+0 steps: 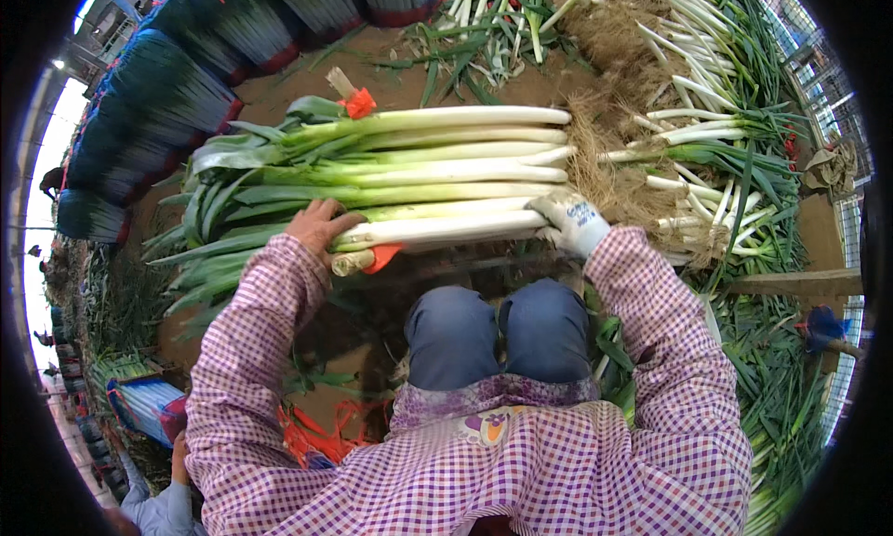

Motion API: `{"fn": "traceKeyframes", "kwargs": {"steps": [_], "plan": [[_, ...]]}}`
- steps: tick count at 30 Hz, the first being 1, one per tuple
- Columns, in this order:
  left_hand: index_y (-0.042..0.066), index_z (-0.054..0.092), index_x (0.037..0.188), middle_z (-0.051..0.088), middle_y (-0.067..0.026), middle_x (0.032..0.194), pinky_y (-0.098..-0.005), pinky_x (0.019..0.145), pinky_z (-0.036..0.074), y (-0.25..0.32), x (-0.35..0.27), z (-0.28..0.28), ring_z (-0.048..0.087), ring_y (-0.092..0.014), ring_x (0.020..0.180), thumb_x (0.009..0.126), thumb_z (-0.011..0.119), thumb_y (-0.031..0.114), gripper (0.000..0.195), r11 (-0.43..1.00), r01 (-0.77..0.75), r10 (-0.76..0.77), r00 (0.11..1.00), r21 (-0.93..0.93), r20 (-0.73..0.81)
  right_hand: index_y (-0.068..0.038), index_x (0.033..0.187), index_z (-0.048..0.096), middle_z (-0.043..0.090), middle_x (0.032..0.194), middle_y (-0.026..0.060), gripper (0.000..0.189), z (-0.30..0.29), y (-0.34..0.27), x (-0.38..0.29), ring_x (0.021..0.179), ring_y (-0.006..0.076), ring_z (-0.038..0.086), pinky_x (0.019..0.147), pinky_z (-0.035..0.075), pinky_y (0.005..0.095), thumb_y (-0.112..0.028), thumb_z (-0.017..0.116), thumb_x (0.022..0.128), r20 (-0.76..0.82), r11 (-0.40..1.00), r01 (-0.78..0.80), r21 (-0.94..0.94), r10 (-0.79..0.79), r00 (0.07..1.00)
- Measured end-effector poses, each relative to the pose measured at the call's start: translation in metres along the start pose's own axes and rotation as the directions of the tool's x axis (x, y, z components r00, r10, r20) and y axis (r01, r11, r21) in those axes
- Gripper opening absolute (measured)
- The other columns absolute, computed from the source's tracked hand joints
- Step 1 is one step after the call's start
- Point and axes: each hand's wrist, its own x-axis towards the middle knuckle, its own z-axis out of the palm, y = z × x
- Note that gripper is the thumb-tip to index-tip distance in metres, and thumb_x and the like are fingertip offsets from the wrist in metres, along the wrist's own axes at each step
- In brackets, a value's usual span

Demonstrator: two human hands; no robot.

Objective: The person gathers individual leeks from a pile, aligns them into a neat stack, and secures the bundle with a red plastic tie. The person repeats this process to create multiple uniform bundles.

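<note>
A row of long leeks lies crosswise before my knees, green leaves to the left, white shafts and roots to the right. My bare left hand grips the nearest leek where its white shaft turns green. At its root end, my right hand, in a white work glove with printing, holds the same leek. A stub of wood with a red tie pokes out just below my left fingers. On the row's far side stands another wooden stub wrapped in a red tie.
Wrapped leek bundles stand in an arc at the far left. Loose leeks with tangled roots are heaped on the right, beside a wooden bar. Red plastic strips lie by my left side. Another person's sleeve shows at lower left.
</note>
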Motion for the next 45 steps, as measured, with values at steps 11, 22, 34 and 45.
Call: {"fn": "traceKeyframes", "kwargs": {"steps": [11, 22, 34, 45], "plan": [[0.025, 0.058, 0.156, 0.061, -0.0163, 0.13, -0.0467, 0.11, 0.048, -0.009, 0.007, -0.007, 0.056, -0.037, 0.121, 0.086, 0.085, 0.038, 0.076, 0.999, -0.045, 0.045, 0.998, -0.004, 0.049, -0.011, 0.144, 0.062, 0.072, 0.128, 0.022, 0.057, -0.01, 0.002, 0.006, 0.125, 0.0405, 0.066, 0.107, 0.052, 0.0477, -0.033, 0.08, 0.094, 0.159, 0.961, -0.168, 0.218, 0.135, 0.978], [0.027, 0.056, 0.155, 0.058, -0.0122, 0.137, -0.0512, 0.116, 0.041, -0.001, -0.003, 0.03, 0.049, -0.035, 0.134, 0.086, 0.076, 0.057, 0.077, 0.989, 0.014, -0.006, 0.998, 0.146, -0.057, -0.012, 0.132, 0.068, 0.073, 0.123, 0.0157, 0.048, 0.005, -0.024, -0.007, 0.125, 0.034, 0.065, 0.111, 0.048, 0.0489, -0.031, 0.082, 0.09, -0.006, 0.982, -0.148, -0.116, 0.148, 0.989], [0.028, 0.066, 0.149, 0.062, -0.0167, 0.137, -0.0447, 0.12, 0.042, -0.019, 0.03, -0.018, 0.055, -0.037, 0.132, 0.082, 0.084, 0.06, 0.077, 0.97, 0.209, -0.162, 0.934, -0.121, 0.317, -0.011, 0.134, 0.07, 0.077, 0.123, 0.0126, 0.056, 0.004, 0.014, 0.019, 0.115, 0.0265, 0.072, 0.1, 0.055, 0.0382, -0.025, 0.09, 0.084, 0.195, 0.78, -0.237, 0.58, 0.149, 0.969], [0.021, 0.072, 0.139, 0.069, -0.0172, 0.132, -0.0433, 0.114, 0.048, -0.003, 0.034, -0.038, 0.063, -0.035, 0.127, 0.099, 0.07, 0.048, 0.048, 0.971, 0.236, -0.22, 0.946, -0.038, 0.239, -0.007, 0.132, 0.07, 0.064, 0.129, 0.0184, 0.047, 0.0, 0.003, 0.009, 0.121, 0.032, 0.066, 0.106, 0.053, 0.0421, -0.022, 0.084, 0.089, -0.065, 0.909, -0.181, 0.375, 0.22, 0.973]]}}
